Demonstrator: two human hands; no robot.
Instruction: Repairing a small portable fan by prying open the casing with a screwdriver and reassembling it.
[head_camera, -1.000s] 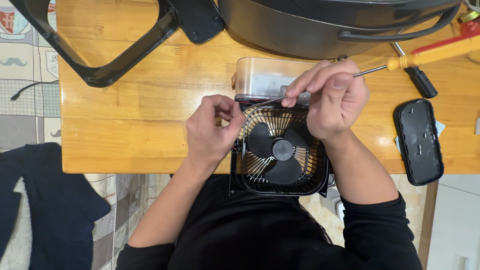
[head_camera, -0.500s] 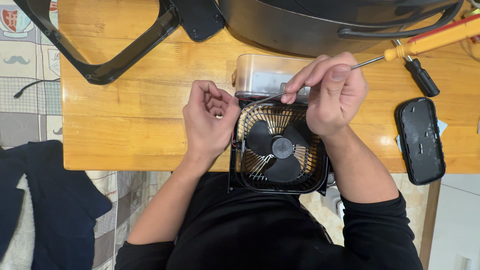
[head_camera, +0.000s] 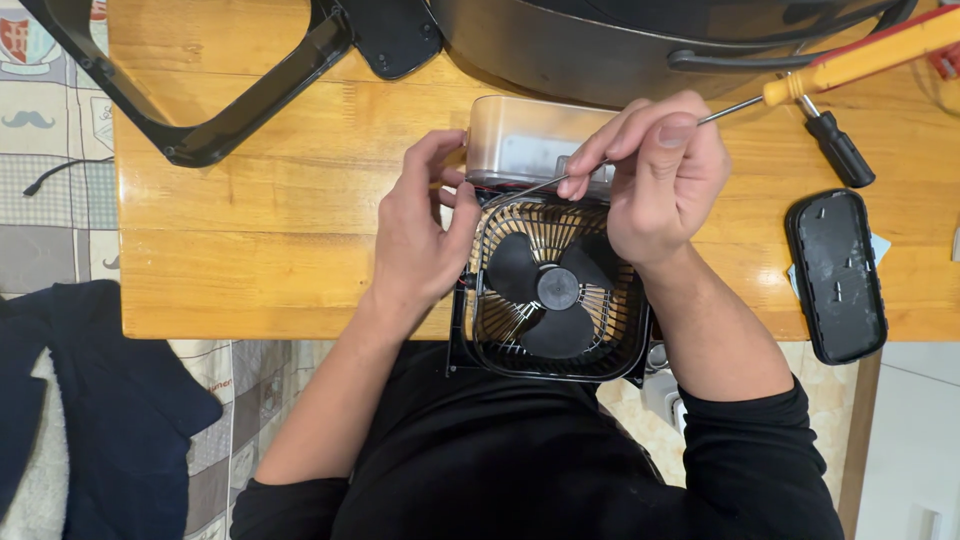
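— Where's the fan sitting relative to you?

— Right against me, at the near edge of the table (head_camera: 250, 290). The small black fan (head_camera: 552, 290) hangs half over that edge, grille up, blades facing me. Both my hands are on its far side, where the clear plastic housing (head_camera: 520, 140) joins it.

— What's each hand doing?

— My left hand (head_camera: 420, 235) is curled against the fan's left far corner, thumb on the grille rim, fingers bent loosely toward the housing. I can't tell if it truly grips anything. My right hand (head_camera: 665, 180) is closed in a pinch around the shaft of the yellow-handled screwdriver (head_camera: 850, 60).

— Which way does the tool run?

— Its long axis slants from the far right corner of the table, where the handle is, down and left toward the seam between grille and housing. The tip lands between my hands, a bit nearer the left. The right is the working hand.

— Anything changed in the last second?

— My left hand has slid from over the grille's corner out to its left side, and the fingers have opened a little. The screwdriver handle has tipped further toward the far edge. The fan itself hasn't moved.

— And beyond?

— A black oval cover (head_camera: 835, 275) at the right, a second black-handled screwdriver (head_camera: 835, 145), and a big dark pot (head_camera: 640, 40) along the far edge.
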